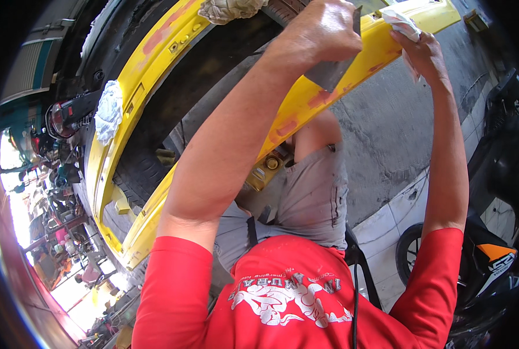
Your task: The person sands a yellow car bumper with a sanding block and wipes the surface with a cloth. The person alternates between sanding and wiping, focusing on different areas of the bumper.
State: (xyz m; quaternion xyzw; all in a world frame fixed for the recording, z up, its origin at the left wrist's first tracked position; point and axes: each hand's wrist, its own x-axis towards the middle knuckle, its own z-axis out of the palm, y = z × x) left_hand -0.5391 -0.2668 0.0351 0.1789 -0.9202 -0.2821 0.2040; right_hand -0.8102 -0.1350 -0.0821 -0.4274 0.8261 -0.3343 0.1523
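Observation:
My left hand (328, 32) is closed around a flat dark-grey sheet (332, 74). One pointed corner sticks out below the fist, and I cannot tell whether it is sandpaper or a thin plate. Beneath it runs a long yellow panel (373, 52), like vehicle bodywork, with reddish-brown patches on its surface. Farther right, my right hand (428, 55) grips a crumpled white cloth (404, 24) at the panel's edge. Part of that cloth hangs below the fingers.
Another yellow section (132, 87) curves along the left, carrying a white crumpled cloth (108, 111) and a beige one (230, 9). A tyre (140, 171) lies inside the frame. A parked black motorbike (486, 256) stands close on the right. Clutter (61, 221) fills the far left.

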